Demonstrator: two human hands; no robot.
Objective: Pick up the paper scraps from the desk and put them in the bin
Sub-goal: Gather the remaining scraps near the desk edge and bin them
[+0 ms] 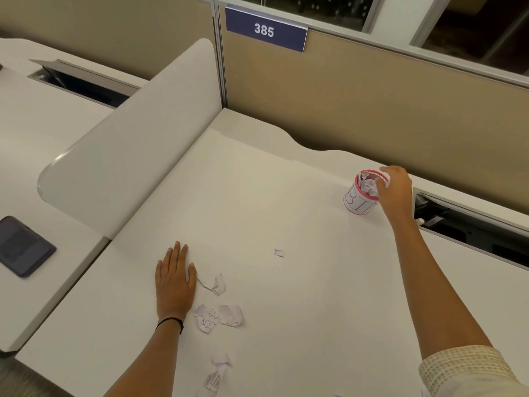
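Desk [286, 196]: white cubicle surface, your paper scraps [219, 315] scattered near its front.
Left hand [174, 277]: lies flat, palm down, fingers spread, holding nothing.
Right hand [396, 189]: arm stretched out, fingers loosely open over the bin [359, 203], which holds crumpled paper.

White desk [257, 196] carries torn paper scraps [219, 315]; a small bin [357, 202]; the flat left hand [173, 282].
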